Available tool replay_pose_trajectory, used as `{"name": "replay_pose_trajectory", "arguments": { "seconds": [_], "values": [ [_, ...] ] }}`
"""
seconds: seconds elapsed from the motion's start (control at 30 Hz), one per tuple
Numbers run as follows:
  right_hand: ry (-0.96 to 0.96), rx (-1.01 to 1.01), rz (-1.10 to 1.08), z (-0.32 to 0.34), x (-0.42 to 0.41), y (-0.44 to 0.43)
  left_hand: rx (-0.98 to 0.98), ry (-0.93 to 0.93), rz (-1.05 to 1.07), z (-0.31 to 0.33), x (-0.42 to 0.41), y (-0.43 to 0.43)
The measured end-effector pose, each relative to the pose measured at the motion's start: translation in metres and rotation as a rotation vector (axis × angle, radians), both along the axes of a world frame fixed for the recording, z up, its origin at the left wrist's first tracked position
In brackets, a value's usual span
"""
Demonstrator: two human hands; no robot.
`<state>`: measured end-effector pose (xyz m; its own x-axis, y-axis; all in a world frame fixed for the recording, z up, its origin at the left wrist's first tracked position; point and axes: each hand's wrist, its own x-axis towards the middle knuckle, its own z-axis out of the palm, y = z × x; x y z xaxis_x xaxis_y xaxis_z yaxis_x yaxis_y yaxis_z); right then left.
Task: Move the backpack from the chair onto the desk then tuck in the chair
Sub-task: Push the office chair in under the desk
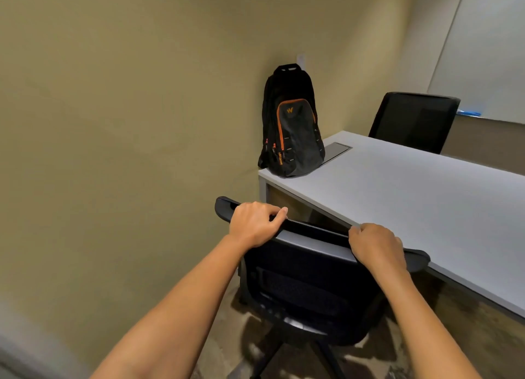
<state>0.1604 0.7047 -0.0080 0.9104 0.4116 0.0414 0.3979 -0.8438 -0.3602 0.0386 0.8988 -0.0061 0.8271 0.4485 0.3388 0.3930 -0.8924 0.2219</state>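
Backpack (291,123) black with orange trim, upright at desk (412,197) corner against wall. Left hand (254,225) and right hand (376,246) both curled tight on chair (306,279) backrest top edge. Second chair (413,121) at desk's far side.

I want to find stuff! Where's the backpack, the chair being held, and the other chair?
backpack (292,128): head view, on its front pocket.
held chair (306,282): head view, on its backrest.
other chair (412,120): head view, on its backrest.
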Motion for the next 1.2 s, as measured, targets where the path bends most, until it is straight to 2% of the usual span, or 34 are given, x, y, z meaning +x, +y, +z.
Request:
{"name": "replay_pose_trajectory", "arguments": {
  "seconds": [0.33,0.57,0.83,1.2],
  "values": [
    [-0.025,0.046,-0.195,-0.006,0.011,0.07,-0.02,-0.028,-0.161,-0.005,0.042,0.088],
    [-0.176,0.106,-0.322,-0.006,0.021,0.122,-0.04,-0.009,-0.254,-0.005,0.081,0.149],
    [-0.104,-0.043,-0.392,-0.002,0.061,0.148,0.012,0.016,-0.339,-0.002,0.13,0.176],
    [-0.139,-0.075,-0.415,-0.011,0.105,0.187,-0.034,0.058,-0.371,-0.006,0.187,0.221]
  ]
}}
